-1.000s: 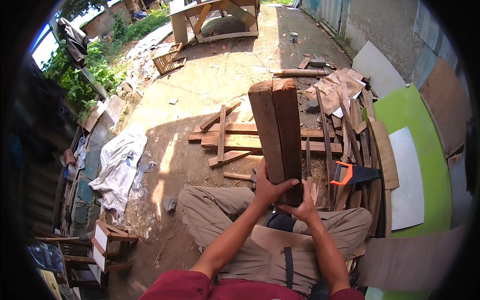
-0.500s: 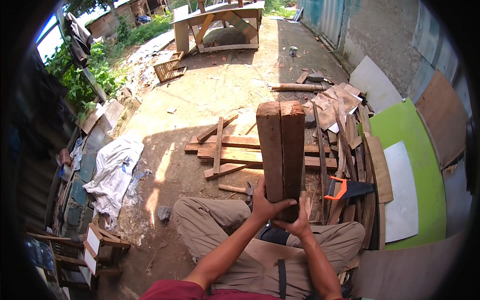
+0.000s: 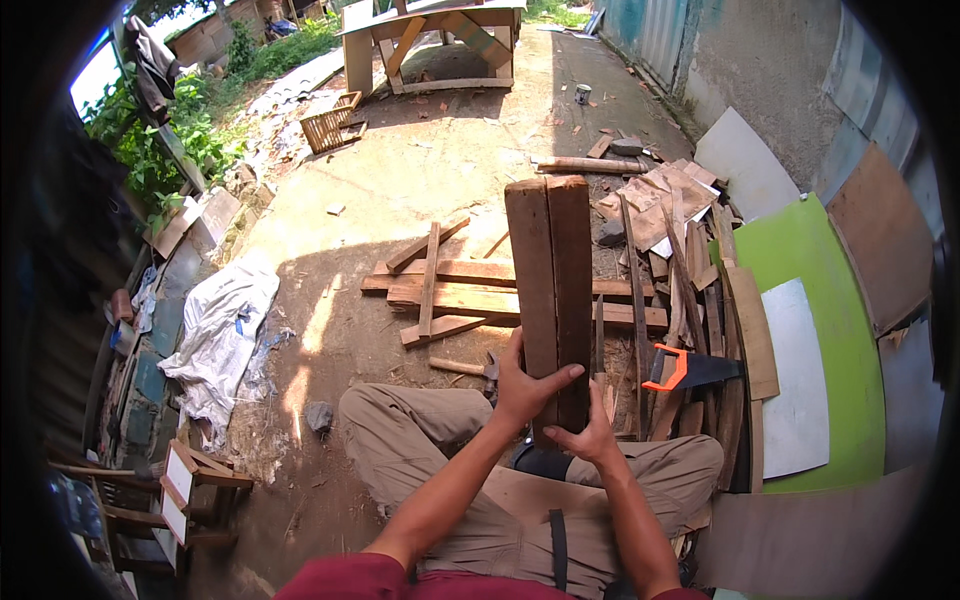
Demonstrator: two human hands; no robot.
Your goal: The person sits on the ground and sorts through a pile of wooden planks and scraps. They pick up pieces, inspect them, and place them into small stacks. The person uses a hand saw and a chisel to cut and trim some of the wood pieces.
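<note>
Two thick brown wooden beams, a left one (image 3: 531,270) and a right one (image 3: 572,270), stand upright side by side in front of me, with a thin dark seam between them. My left hand (image 3: 525,392) grips the pair lower down on the left side, its thumb lying across the near faces. Lower, on the right, my right hand (image 3: 594,438) clasps them with its thumb at the bottom end. Both hands are closed on the wood; the fingers behind it are partly hidden. A claw hammer (image 3: 462,367) with a wooden handle lies on the ground just left of the beams.
Beyond my folded legs lie several planks (image 3: 455,296). To the right are a handsaw (image 3: 700,369) with an orange handle, scrap wood (image 3: 668,212) and a green panel (image 3: 850,400). A white sack (image 3: 225,330) and small wooden frame (image 3: 205,490) sit left; a workbench (image 3: 450,84) stands far ahead.
The beams have tipped slightly, their top ends shifting a little left and upward in view. Both hands keep their hold. The whole scene has shifted slightly left.
</note>
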